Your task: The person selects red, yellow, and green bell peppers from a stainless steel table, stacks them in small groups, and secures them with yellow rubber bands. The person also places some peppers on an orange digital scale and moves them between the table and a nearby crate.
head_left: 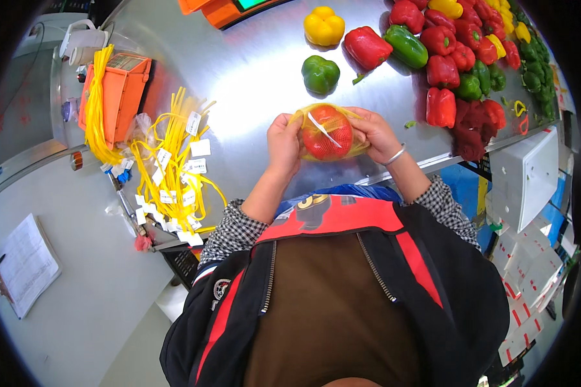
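A yellow mesh bag [329,151] with a red round vegetable [323,132] inside is held between both hands near the steel table's front edge, a white strip lying across it. My left hand [282,142] pinches the bag's left side; my right hand [372,135], with a silver bangle at the wrist, pinches its right side. Beyond the bag lie a green pepper [321,74], a yellow pepper [324,26] and a red pepper [368,47]. To the left, yellow mesh strips with white tags [171,174] lie in a loose pile.
A steel table [239,77] holds a pile of mixed peppers [440,71] and a dark red cloth [471,129] at right, orange scales [113,97] with more yellow mesh at left. A clipboard [26,264] rests on the left surface; white foam boxes [523,174] stand beyond the right edge.
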A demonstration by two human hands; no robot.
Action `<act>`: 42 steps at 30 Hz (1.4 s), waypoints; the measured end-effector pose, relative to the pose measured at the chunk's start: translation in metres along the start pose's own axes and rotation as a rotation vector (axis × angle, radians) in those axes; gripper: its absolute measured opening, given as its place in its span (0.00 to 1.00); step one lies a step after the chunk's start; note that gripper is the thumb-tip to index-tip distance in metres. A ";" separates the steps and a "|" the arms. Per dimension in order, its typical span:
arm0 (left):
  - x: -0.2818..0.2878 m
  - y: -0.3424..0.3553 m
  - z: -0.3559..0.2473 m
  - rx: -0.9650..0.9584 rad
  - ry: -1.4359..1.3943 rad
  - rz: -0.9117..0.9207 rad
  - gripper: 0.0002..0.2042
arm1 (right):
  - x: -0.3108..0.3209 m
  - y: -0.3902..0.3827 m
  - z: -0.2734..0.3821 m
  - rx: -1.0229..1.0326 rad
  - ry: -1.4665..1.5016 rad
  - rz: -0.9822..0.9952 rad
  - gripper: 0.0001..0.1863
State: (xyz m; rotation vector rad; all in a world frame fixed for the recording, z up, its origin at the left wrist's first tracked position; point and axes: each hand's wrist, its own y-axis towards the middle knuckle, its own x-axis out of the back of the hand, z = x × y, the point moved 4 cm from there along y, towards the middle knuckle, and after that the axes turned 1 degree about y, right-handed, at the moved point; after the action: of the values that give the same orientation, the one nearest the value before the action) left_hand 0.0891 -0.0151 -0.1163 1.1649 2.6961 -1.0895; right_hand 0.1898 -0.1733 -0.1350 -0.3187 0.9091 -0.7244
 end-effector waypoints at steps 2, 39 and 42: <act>0.009 0.002 0.004 0.082 -0.056 0.092 0.07 | 0.012 0.007 -0.020 -0.029 0.190 0.051 0.14; -0.037 0.124 -0.045 0.005 -0.199 0.327 0.14 | 0.025 0.107 0.042 0.517 -0.465 -0.342 0.14; -0.086 0.069 -0.070 0.091 -0.500 0.486 0.14 | 0.015 0.095 0.048 0.384 -0.408 -0.396 0.13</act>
State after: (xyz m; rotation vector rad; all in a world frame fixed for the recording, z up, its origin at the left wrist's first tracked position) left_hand 0.2132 0.0051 -0.0815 1.2566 1.8832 -1.2189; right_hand 0.2758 -0.1167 -0.1664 -0.2920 0.3081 -1.1297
